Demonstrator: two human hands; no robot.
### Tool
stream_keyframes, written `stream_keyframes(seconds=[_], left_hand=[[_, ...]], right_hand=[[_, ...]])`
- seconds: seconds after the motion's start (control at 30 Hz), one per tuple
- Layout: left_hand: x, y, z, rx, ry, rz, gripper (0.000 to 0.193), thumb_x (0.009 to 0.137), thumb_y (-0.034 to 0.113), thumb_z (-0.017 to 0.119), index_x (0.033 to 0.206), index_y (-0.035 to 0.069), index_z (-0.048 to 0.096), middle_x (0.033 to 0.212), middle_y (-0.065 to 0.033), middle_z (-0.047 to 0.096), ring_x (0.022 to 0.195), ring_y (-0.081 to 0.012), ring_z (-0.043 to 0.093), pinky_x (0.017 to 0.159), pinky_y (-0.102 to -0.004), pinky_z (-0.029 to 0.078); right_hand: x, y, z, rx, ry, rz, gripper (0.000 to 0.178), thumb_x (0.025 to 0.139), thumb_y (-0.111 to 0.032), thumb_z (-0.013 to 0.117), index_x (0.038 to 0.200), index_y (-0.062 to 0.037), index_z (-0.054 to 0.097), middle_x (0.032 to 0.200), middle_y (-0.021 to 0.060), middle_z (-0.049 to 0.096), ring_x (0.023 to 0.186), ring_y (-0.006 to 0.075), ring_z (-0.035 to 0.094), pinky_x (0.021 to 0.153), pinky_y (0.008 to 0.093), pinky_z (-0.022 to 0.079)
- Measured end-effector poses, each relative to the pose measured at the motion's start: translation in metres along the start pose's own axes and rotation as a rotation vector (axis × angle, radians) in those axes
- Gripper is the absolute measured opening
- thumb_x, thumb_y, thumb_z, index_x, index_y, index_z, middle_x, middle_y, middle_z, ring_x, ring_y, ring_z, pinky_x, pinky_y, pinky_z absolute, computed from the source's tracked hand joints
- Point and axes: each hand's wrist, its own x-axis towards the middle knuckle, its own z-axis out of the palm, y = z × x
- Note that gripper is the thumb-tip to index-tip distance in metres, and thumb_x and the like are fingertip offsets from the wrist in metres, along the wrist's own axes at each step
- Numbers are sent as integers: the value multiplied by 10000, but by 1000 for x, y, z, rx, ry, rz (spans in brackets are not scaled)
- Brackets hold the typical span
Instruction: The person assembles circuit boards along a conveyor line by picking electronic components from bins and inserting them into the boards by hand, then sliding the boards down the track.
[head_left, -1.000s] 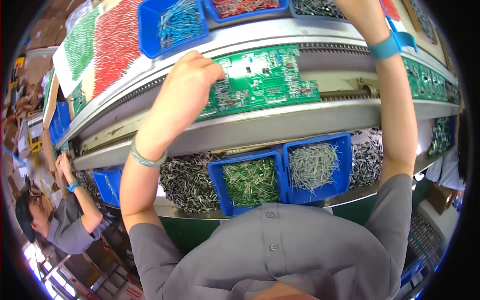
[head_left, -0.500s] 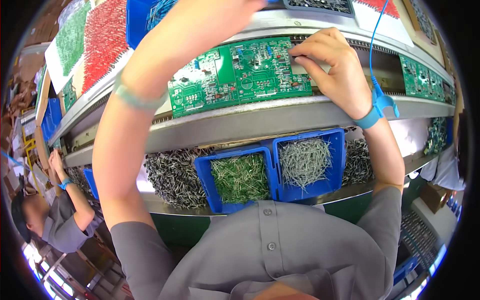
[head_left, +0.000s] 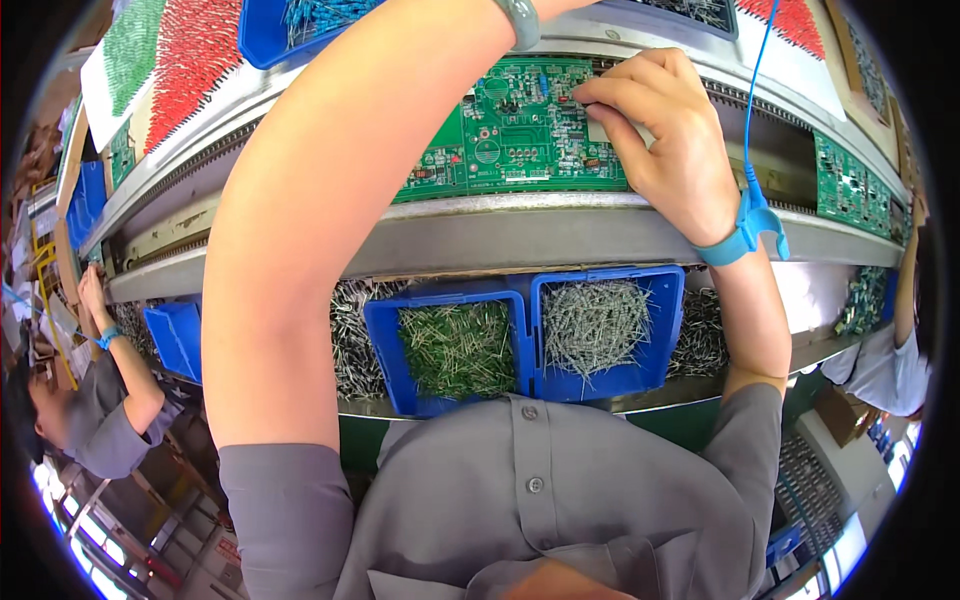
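"Where was the right hand (head_left: 680, 140)?"

"At the right part of a green circuit board (head_left: 505, 130), fingers curled, thumb and forefinger nearly pinched together. A blue wristband (head_left: 735, 240) on a blue cord (head_left: 752, 110) circled the wrist."

"Gripping anything?"

"That could not be told; any piece between the tips was too small to make out."

"And the left hand (head_left: 562, 8)?"

"It ran past the top edge, a sliver showing beyond a pale green bracelet (head_left: 522, 22), so its state could not be told. The left forearm (head_left: 300, 200) crossed above the board's left part."

"What lay farther out?"

"The board sat in a metal track (head_left: 440, 240). Nearer the worker's body, a blue bin of green parts (head_left: 455, 350) stood just beside another of silvery wires (head_left: 595, 325). Well to the right lay a second green board (head_left: 850, 180); at far left, a grey-shirted co-worker (head_left: 105, 410) reached toward the line."
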Motion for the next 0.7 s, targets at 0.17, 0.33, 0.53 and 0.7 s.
stream_keyframes(seconds=[0.17,0.33,0.53,0.7], left_hand=[[1,2,-9,-360,90,-216,200,806,113,498,798,29,679,793,-207,648,823,-326,657,738,-449,500],[1,5,-12,-292,196,-39,201,831,100,473,824,21,657,831,-204,649,811,-347,655,724,-441,514],[-2,6,-15,-266,157,-39,183,829,94,478,809,16,642,823,-205,644,806,-362,649,703,-422,525],[-17,-10,-30,-254,265,34,126,803,60,518,786,0,627,803,-211,635,781,-361,640,707,-428,517]], right_hand=[[1,1,1,-7,4,-15,183,733,41,647,894,-44,662,868,65,626,857,267,533,767,342,438],[1,-1,0,-35,3,-33,184,730,44,646,891,-43,663,859,65,623,845,264,532,759,342,437],[6,-4,2,-58,-41,-82,133,737,-26,688,865,-44,657,826,69,609,834,268,528,751,352,435],[15,-11,3,-102,-65,-46,102,759,-84,692,846,-44,658,811,75,608,814,279,524,745,360,437]])
